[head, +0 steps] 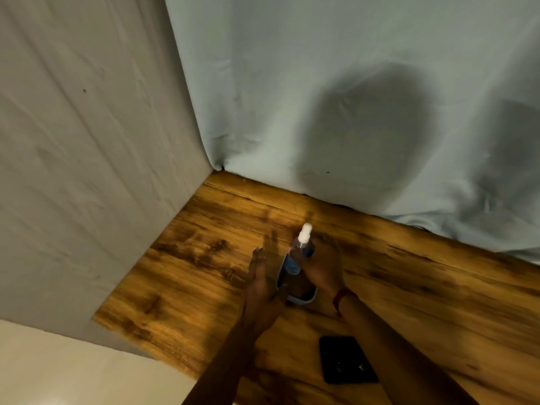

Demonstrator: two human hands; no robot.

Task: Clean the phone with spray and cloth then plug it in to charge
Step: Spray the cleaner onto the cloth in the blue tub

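Spray bottle (301, 252) gripped upright over the wooden counter (409, 287).
Right hand (321, 270) clasped round the bottle; left hand (260, 276) flat, fingers spread, just left of it. Pale-blue tray (304, 299) under the bottle. Phone (344, 359) face-up nearer than the bottle, apart. No legible label or writing.

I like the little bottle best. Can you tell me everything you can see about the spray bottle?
The spray bottle is small, with a white pump top and a clear body that looks bluish, probably plastic. It leans a little, its top pointing toward the far cloth-covered wall. The right hand is wrapped around its right side, and its lower end dips into a light blue container on the wooden table. The picture is blurry, so no label can be read.
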